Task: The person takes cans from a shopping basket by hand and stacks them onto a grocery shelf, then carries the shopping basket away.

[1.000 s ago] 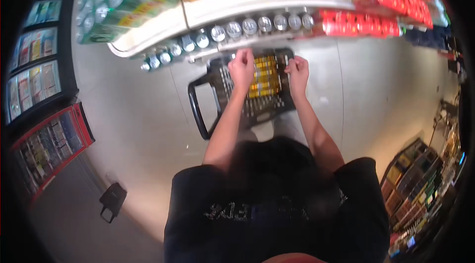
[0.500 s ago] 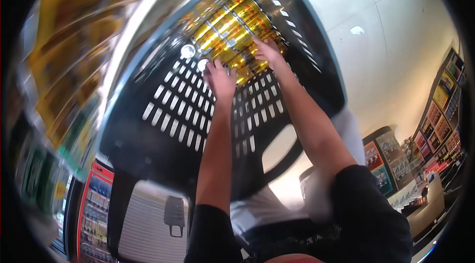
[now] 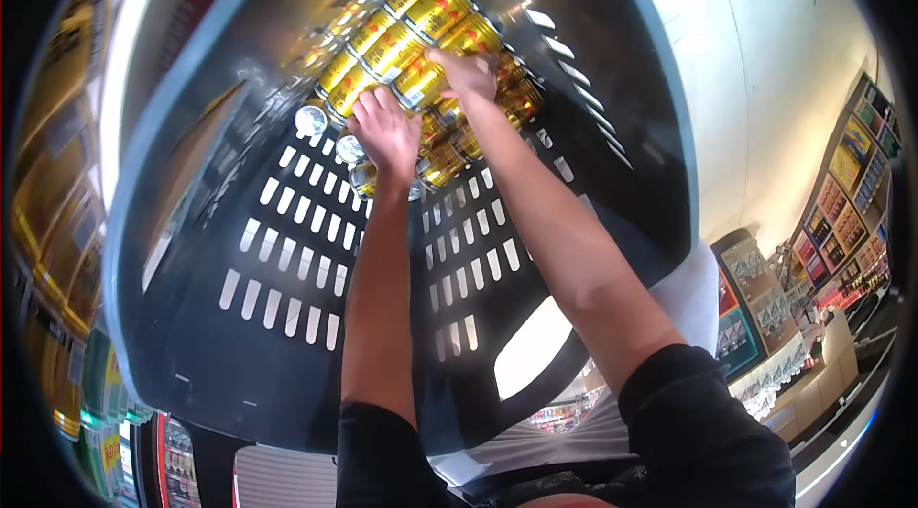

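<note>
Gold cans [image 3: 440, 11] lie stacked beneath and just beyond my hands. There, my right hand [image 3: 470, 77] has slid inward over them! My left hand [image 3: 387, 130] curls at their near end, so both seem engaged; gripping or touching, I can't tell. The black basket [image 3: 191, 345] surrounds both.

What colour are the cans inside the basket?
The cans are golden yellow with red marks, clearest in the head view.

The cans [image 3: 390, 51] looked like glossy golden metal; the basket [image 3: 273, 379] was smooth, dull-sheened dark plastic. The right sleeve [image 3: 708, 431] was matt cloth, and the floor [image 3: 770, 15] looked smooth, faintly glossy.
</note>
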A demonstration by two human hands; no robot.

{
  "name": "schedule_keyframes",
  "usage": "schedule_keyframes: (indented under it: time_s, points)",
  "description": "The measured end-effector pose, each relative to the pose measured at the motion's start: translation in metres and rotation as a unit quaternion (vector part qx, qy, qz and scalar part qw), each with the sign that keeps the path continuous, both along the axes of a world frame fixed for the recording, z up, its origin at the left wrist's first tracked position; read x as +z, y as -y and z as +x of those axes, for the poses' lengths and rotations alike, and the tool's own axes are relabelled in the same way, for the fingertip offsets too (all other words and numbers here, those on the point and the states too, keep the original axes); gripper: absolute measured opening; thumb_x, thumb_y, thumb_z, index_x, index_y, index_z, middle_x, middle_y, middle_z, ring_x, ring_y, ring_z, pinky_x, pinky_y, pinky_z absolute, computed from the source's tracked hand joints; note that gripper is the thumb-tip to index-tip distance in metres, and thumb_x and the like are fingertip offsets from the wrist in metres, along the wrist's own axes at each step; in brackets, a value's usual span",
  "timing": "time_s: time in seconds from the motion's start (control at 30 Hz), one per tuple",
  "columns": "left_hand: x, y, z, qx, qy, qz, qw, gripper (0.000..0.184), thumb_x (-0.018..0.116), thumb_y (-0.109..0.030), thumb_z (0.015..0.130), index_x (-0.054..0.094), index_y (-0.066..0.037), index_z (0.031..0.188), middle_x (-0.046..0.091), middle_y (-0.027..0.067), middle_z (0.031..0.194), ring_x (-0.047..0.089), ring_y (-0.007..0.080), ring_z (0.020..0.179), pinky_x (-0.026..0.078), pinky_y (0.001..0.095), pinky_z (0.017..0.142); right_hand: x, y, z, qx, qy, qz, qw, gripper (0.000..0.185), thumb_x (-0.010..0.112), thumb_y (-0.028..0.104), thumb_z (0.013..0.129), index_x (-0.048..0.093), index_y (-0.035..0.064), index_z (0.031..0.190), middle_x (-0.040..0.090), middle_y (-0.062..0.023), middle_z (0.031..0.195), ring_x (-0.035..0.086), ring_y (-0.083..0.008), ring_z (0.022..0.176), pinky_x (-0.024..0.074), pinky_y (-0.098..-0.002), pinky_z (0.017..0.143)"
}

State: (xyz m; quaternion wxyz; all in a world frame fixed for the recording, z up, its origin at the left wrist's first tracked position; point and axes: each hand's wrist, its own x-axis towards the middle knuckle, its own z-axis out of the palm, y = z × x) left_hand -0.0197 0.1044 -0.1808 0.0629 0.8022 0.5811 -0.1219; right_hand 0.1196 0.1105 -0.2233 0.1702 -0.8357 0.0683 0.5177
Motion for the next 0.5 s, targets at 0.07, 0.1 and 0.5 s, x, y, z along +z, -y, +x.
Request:
schedule_keyframes:
  time_s: [0.07,0.1,0.5]
  points:
    - [0.002,0.002,-0.006,0.001,0.056,0.030,0.998,0.057,0.089,-0.028,0.052,0.056,-0.010,0.095,0.054,0.0092,0.092,0.057,0.0297,0.088,0.048,0.0435,0.076,0.021,-0.005,-0.002,0.008,0.021,-0.018,1.000,0.116,0.084,0.050,0.065,0.029,-0.0201,0.141,0.073,-0.0186,0.100,0.073,-0.0198,0.069,0.0597,-0.0271,0.064]
    - [0.009,0.007,-0.008,0.025,0.110,0.029,0.993,0.057,0.086,-0.021,0.050,0.056,-0.010,0.096,0.054,0.0101,0.093,0.057,0.0316,0.088,0.048,0.0448,0.078,0.035,-0.002,0.000,-0.009,-0.010,0.019,1.000,0.111,0.086,0.047,0.064,0.034,-0.0194,0.137,0.073,-0.0191,0.101,0.073,-0.0218,0.073,0.0597,-0.0286,0.068]
    - [0.360,0.049,0.042,0.211,0.254,0.046,0.943,0.048,0.082,-0.018,0.062,0.054,-0.006,0.099,0.052,0.0153,0.099,0.056,0.0373,0.094,0.051,0.0457,0.079,0.371,0.036,0.039,0.060,0.134,0.145,0.978,0.079,0.090,0.016,0.065,0.039,0.0033,0.124,0.063,-0.0129,0.108,0.068,-0.0190,0.085,0.0598,-0.0306,0.057]
